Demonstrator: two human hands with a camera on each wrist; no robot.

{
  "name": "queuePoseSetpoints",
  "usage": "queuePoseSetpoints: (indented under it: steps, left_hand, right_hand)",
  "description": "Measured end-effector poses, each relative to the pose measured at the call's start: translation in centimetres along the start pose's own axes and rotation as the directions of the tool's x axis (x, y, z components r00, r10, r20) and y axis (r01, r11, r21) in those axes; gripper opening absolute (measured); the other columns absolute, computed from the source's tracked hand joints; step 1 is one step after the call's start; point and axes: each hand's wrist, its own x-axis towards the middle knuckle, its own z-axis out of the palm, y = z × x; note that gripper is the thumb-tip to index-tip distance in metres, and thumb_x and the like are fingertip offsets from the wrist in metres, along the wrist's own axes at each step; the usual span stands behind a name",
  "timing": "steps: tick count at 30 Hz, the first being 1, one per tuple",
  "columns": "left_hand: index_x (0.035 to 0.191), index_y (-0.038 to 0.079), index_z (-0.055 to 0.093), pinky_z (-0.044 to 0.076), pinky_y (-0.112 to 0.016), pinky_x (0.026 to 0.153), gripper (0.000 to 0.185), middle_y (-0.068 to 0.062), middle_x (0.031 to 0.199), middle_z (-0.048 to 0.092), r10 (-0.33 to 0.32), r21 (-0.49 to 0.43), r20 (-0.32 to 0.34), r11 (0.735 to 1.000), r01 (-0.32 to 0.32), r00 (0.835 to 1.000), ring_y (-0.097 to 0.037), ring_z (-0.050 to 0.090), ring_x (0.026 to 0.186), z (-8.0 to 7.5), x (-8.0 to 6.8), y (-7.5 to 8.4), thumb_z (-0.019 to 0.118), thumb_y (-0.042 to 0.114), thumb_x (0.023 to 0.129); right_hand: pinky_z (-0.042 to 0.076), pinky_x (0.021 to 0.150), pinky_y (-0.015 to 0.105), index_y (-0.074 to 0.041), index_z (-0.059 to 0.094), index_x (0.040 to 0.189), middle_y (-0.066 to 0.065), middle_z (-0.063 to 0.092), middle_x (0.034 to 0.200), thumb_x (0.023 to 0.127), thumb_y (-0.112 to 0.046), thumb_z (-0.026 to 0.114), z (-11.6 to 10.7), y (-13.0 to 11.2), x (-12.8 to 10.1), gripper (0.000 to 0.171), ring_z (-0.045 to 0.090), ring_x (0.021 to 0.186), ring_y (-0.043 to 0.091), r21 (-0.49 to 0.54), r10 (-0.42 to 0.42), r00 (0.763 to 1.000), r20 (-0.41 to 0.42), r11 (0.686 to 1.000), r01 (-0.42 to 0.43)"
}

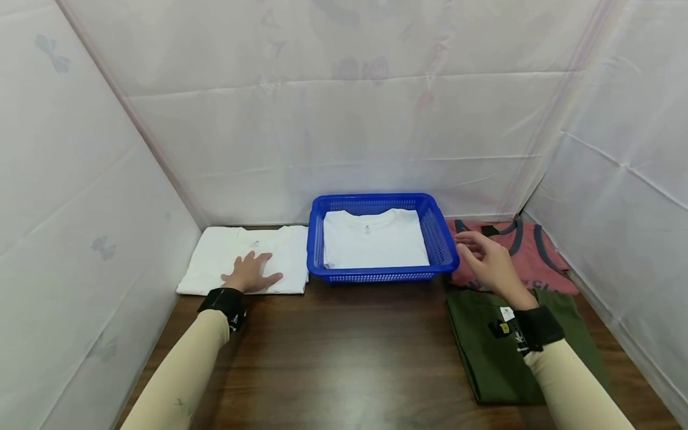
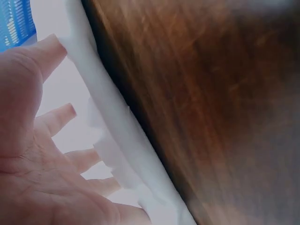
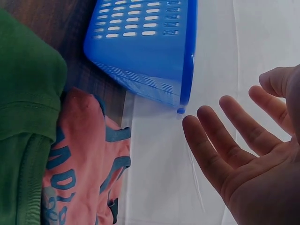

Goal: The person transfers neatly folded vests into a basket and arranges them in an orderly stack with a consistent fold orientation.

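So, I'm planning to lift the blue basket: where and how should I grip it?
Probably grip the blue basket by its rim at both short ends, coming from left and right: the rim stands raised there, while a folded white shirt lies inside.

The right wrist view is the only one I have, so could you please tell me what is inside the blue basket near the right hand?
Observer: The head view shows a folded white shirt lying in the blue basket.
Operator: Thank you; and is there anything on the side of it away from the right hand?
Observer: Yes, a second white shirt lies on the table there.
Operator: Understood; where is the left hand, please?
Observer: It rests on that second shirt with its fingers spread.
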Motion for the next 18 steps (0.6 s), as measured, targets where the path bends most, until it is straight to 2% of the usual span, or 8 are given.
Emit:
queuePoseSetpoints:
  steps: [3, 5, 7, 12, 18]
  left_hand:
    - [0.158, 0.011, 0.037, 0.013, -0.093, 0.094, 0.082, -0.033, 0.161, 0.021, 0.027, 0.005, -0.003, 1.0, -0.027, 1.0, -0.061, 0.013, 0.145, 0.2, -0.8, -0.3, 0.061, 0.057, 0.095]
    - [0.157, 0.011, 0.038, 0.015, -0.094, 0.093, 0.081, -0.033, 0.161, 0.023, 0.046, 0.003, -0.004, 0.999, -0.046, 0.999, -0.06, 0.016, 0.145, 0.3, -1.3, -0.3, 0.063, 0.057, 0.094]
    - [0.156, 0.011, 0.04, 0.017, -0.094, 0.092, 0.081, -0.033, 0.159, 0.025, 0.059, 0.008, -0.004, 0.998, -0.059, 0.998, -0.059, 0.018, 0.144, 0.4, -1.7, -0.3, 0.065, 0.057, 0.094]
    - [0.154, 0.011, 0.043, 0.022, -0.092, 0.092, 0.081, -0.032, 0.158, 0.028, 0.06, 0.026, -0.001, 0.998, -0.06, 0.998, -0.057, 0.023, 0.142, 0.5, -2.7, 0.1, 0.068, 0.056, 0.092]
    - [0.151, 0.012, 0.047, 0.029, -0.09, 0.091, 0.08, -0.032, 0.157, 0.03, 0.074, 0.037, 0.007, 0.997, -0.074, 0.997, -0.057, 0.028, 0.14, 0.6, -4.2, 0.6, 0.073, 0.055, 0.089]
  right_hand:
    - [0.056, 0.086, 0.028, -0.004, 0.064, 0.133, 0.019, 0.07, 0.124, 0.106, -0.017, 0.06, 0.0, 0.0, -0.3, 0.03, 0.068, 0.109, 0.035, 0.009, 0.011, 1.0, 0.008, 1.0, -0.011]
    - [0.052, 0.085, 0.017, -0.004, 0.065, 0.132, 0.02, 0.07, 0.124, 0.106, -0.017, 0.06, -0.1, 0.0, -0.5, 0.03, 0.069, 0.108, 0.036, 0.009, 0.014, 1.0, 0.013, 1.0, -0.014]
    - [0.043, 0.08, 0.005, -0.004, 0.065, 0.132, 0.019, 0.071, 0.123, 0.106, -0.017, 0.06, -0.1, 0.0, -0.7, 0.03, 0.069, 0.107, 0.035, 0.005, 0.013, 1.0, 0.019, 1.0, -0.013]
    - [0.045, 0.079, 0.006, -0.005, 0.067, 0.13, 0.018, 0.072, 0.12, 0.105, -0.016, 0.06, 0.1, -0.3, -1.1, 0.028, 0.071, 0.102, 0.033, -0.004, -0.006, 1.0, 0.024, 1.0, 0.006]
    - [0.05, 0.074, 0.013, -0.005, 0.071, 0.121, 0.013, 0.074, 0.106, 0.101, -0.007, 0.064, 0.8, -0.8, -1.8, 0.021, 0.07, 0.087, 0.026, -0.037, -0.086, 0.995, -0.051, 0.996, 0.084]
